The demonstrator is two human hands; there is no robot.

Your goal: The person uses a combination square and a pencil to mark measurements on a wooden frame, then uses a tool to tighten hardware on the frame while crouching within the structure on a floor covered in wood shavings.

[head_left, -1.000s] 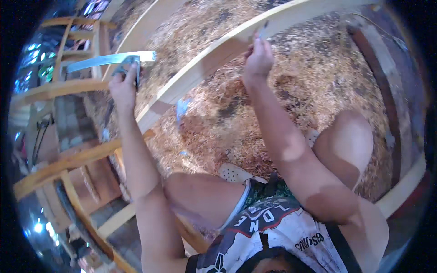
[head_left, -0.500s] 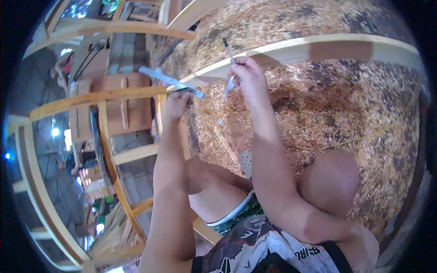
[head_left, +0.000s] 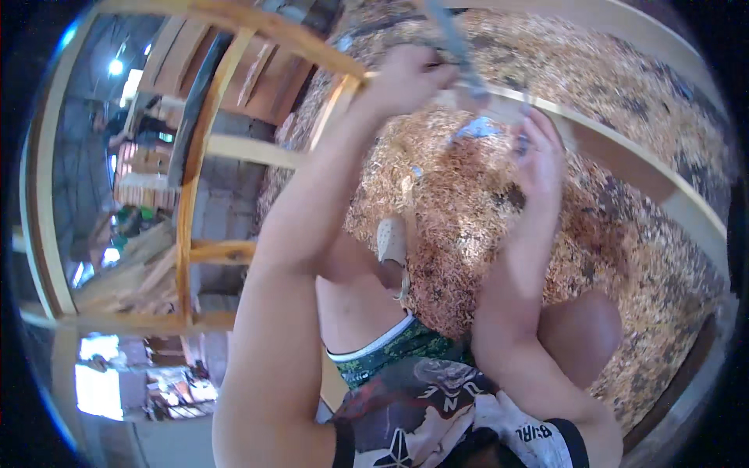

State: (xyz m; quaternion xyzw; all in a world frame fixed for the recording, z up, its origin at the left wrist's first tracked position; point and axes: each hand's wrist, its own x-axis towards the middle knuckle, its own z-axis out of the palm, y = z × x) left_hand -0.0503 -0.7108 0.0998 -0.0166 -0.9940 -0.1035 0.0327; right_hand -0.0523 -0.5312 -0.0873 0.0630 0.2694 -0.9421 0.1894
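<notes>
From my end, the metal square (head_left: 455,43) slants across the wooden board (head_left: 647,160), pinched, I think, in the left hand's (head_left: 411,78) fingers; blur hides the exact grip. The right hand's (head_left: 540,160) fingers grasp a pen (head_left: 527,97). I'd expect the square to be light, stiff and slick, best gripped by its head. Versus 0.5 s ago, its blade points far, not left, and the left hand now reaches farther than the right.
</notes>
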